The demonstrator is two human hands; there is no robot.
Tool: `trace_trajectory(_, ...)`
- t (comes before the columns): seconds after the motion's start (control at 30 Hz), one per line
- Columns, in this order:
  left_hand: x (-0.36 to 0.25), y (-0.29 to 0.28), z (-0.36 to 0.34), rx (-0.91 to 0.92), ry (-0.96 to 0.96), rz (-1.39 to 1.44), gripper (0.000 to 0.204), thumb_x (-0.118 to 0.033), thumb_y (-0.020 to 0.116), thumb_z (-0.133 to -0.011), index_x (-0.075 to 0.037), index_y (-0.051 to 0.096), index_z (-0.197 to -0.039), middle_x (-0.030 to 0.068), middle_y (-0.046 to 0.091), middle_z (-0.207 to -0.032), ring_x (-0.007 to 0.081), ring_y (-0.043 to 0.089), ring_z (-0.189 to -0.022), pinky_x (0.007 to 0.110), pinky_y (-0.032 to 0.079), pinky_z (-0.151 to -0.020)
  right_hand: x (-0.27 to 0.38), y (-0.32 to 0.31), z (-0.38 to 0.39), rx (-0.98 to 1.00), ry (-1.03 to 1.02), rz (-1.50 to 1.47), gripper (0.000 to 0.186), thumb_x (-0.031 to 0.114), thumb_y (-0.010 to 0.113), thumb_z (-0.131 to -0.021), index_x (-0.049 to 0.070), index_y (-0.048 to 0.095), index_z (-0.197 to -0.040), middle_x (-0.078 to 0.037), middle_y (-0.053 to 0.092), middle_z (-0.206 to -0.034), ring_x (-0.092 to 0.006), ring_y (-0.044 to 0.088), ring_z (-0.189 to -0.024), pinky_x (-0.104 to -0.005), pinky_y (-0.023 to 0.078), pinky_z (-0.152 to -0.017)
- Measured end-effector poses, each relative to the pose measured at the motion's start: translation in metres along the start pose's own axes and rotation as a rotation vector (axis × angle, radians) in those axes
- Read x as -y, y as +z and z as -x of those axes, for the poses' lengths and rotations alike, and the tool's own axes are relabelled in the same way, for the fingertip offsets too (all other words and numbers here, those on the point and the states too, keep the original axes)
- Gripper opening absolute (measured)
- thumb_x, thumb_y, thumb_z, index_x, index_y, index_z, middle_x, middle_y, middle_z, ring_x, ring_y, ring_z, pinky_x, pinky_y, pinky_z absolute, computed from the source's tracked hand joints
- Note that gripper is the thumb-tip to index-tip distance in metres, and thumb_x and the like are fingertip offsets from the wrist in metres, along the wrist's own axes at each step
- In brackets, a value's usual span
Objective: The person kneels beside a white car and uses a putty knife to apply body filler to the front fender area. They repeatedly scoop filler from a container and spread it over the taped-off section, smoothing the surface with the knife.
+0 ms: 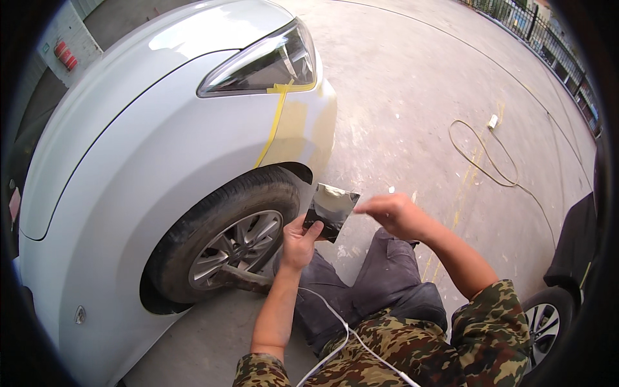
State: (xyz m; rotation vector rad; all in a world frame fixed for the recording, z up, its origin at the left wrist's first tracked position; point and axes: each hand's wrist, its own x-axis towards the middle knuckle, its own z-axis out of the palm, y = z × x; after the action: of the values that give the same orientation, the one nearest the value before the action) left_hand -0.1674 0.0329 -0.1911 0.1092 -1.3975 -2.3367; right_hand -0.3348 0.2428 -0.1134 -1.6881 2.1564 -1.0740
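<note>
My left hand [300, 244] grips a flat, rectangular, glossy plate [331, 214] by its lower left corner, thumb on top. The plate's surface is dark and mirror-like, with a pale patch along its upper edge. Just off the plate's right edge is my right hand [394, 215], its fingers curled together and smeared by motion; whatever they pinch does not show clearly. Beyond my left hand stands a white car [122, 148]. Yellow masking tape [273, 129] runs from under its headlight [264, 68] to the wheel arch, beside a beige-yellow bumper patch [293, 132].
The car's front wheel [225, 238] is close to my left forearm. A white cable [346, 326] hangs over my camouflage shirt. On the concrete floor [400, 97] lies a looped cord [500, 174] with a white end. A dark vehicle [570, 251] stands at the right.
</note>
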Motion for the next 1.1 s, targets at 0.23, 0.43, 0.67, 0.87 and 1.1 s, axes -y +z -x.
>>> trace_trajectory(0.23, 0.013, 0.014, -0.022, -0.113, 0.023, 0.171, 0.023, -0.005, 0.061, -0.1, 0.001, 0.062, -0.123, 0.0122, 0.072, -0.115, 0.0226, 0.072, -0.101, 0.039, 0.061, -0.089, -0.057, -0.003, 0.012, -0.565, 0.484, -1.009, 0.03, 0.016, 0.058, -0.101, 0.001, 0.062, -0.127, -0.007, 0.068, -0.111, -0.0155, 0.068, -0.094, -0.0372, 0.062, -0.077)
trace_trajectory(0.43, 0.023, 0.03, -0.047, -0.158, -0.079, 0.202, 0.025, -0.007, 0.061, -0.1, -0.003, 0.062, -0.125, 0.0107, 0.071, -0.119, 0.0221, 0.07, -0.106, 0.04, 0.058, -0.095, -0.052, -0.002, 0.007, -0.575, 0.525, -1.27, 0.031, 0.016, 0.059, -0.101, 0.001, 0.06, -0.128, -0.006, 0.068, -0.11, -0.0154, 0.068, -0.095, -0.0374, 0.062, -0.075)
trace_trajectory(0.67, 0.027, 0.036, -0.062, -0.178, -0.124, 0.224, 0.023, -0.01, 0.059, -0.102, -0.002, 0.064, -0.123, 0.0093, 0.07, -0.119, 0.0215, 0.069, -0.107, 0.039, 0.056, -0.096, -0.064, 0.0, 0.022, -0.584, 0.567, -1.332, 0.027, 0.016, 0.058, -0.102, 0.004, 0.061, -0.126, -0.006, 0.068, -0.108, -0.0165, 0.068, -0.093, -0.0398, 0.062, -0.074)
trace_trajectory(0.87, 0.043, 0.055, -0.083, -0.147, -0.248, 0.038, 0.024, -0.002, 0.066, -0.097, 0.001, 0.064, -0.12, 0.0104, 0.071, -0.118, 0.0188, 0.069, -0.102, 0.034, 0.056, -0.092, -0.074, 0.037, 0.019, -0.64, 0.614, -1.464, 0.03, 0.018, 0.054, -0.105, 0.005, 0.055, -0.132, -0.006, 0.067, -0.114, -0.0168, 0.069, -0.099, -0.0373, 0.06, -0.086)
trace_trajectory(1.1, 0.079, 0.079, -0.125, 0.004, -0.465, -0.071, 0.036, -0.007, 0.069, -0.096, 0.003, 0.06, -0.129, 0.0133, 0.068, -0.124, 0.0217, 0.066, -0.113, 0.035, 0.054, -0.096, -0.119, 0.05, 0.038, -0.895, 0.599, -1.577, 0.029, 0.016, 0.053, -0.106, 0.007, 0.053, -0.133, -0.003, 0.067, -0.114, -0.0104, 0.067, -0.095, -0.0292, 0.057, -0.079)
